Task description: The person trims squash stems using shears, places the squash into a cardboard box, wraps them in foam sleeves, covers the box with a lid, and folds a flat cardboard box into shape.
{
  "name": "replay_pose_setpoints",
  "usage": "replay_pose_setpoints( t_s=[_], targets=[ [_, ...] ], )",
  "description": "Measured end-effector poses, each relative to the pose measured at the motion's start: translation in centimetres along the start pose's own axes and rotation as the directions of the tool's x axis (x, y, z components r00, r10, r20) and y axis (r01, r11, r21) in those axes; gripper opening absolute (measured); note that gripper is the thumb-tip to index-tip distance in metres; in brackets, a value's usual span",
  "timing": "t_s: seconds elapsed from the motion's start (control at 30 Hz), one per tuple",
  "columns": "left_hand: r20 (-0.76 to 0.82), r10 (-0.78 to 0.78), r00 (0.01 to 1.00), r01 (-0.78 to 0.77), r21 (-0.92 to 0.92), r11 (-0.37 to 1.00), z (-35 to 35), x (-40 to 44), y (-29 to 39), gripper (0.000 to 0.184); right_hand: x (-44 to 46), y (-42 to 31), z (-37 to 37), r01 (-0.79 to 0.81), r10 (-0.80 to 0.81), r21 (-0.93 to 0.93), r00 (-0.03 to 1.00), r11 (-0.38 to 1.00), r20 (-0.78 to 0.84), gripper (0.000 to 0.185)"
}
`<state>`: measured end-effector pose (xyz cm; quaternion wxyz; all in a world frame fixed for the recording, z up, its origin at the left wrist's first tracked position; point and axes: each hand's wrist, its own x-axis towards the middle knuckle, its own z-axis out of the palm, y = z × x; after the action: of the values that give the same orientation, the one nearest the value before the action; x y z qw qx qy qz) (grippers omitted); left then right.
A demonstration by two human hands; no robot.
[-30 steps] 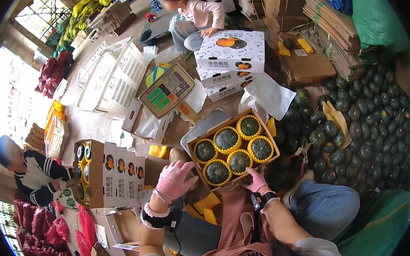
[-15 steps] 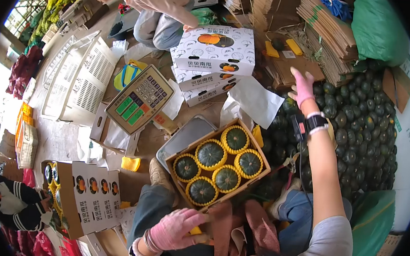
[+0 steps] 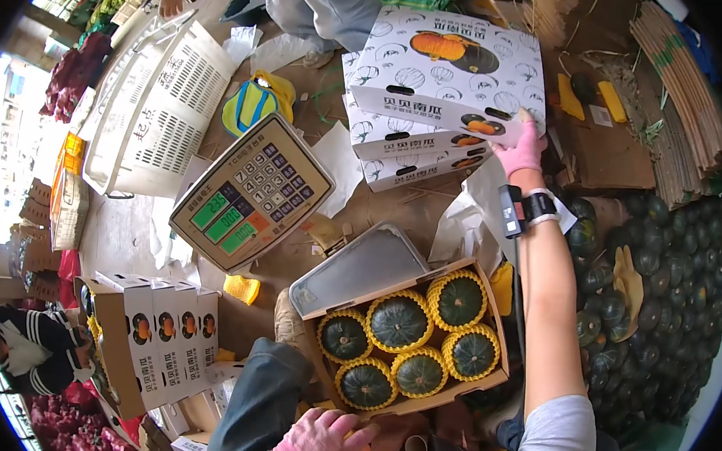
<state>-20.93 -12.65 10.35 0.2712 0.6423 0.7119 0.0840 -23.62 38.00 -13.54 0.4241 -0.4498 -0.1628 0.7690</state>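
My right hand (image 3: 521, 149), in a pink glove, grips the near right corner of the top white printed pumpkin box (image 3: 449, 71), on a stack. Low in the view, my left hand (image 3: 322, 445), also pink-gloved, has its fingers curled; a bit of yellow-orange shows beneath, but what it holds is hidden. Between my arms, an open cardboard box (image 3: 441, 393) holds several dark green pumpkins (image 3: 398, 322) in yellow foam nets. It lies partly over the metal plate (image 3: 362, 268) of a scale, whose keypad display (image 3: 253, 192) stands beyond.
A white plastic basket (image 3: 162, 117) stands at left. Upright printed cartons (image 3: 174, 338) are beside a person in a dark striped sleeve (image 3: 41, 353). Loose pumpkins (image 3: 669, 292) pile up at right, below flattened cardboard (image 3: 676, 98). Another person's hand (image 3: 172, 0) is near the basket.
My right hand has gone from open above the pumpkin pile to the white box's corner. My left hand's fingers have curled. The other person has moved left from the stack. The view has shifted.
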Motion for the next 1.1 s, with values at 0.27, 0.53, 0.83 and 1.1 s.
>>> replay_pose_setpoints(
  t_s=[0.27,0.53,0.83,1.1],
  targets=[
    [0.098,-0.070,0.993,0.074,-0.036,0.997,-0.1,0.9,-0.2,0.035,-0.9,-4.3,-0.9,0.054,-0.034,-0.133,0.989,0.990,0.147,0.079],
    [0.106,-0.122,0.987,0.136,-0.139,0.981,-0.9,1.2,-1.1,0.034,-4.1,-4.5,-5.6,0.017,0.005,-0.133,0.986,0.991,0.166,0.061],
    [0.126,-0.089,0.988,0.111,-0.180,0.977,-1.3,1.8,-0.6,0.036,-4.4,-3.8,0.6,0.243,-0.241,-0.677,0.965,0.695,0.100,0.083],
    [0.054,-0.109,0.993,0.114,-0.109,0.987,-1.3,3.1,0.6,0.031,3.0,-0.1,2.6,0.475,-0.433,-0.739,0.859,0.477,0.272,0.124]
  ],
)
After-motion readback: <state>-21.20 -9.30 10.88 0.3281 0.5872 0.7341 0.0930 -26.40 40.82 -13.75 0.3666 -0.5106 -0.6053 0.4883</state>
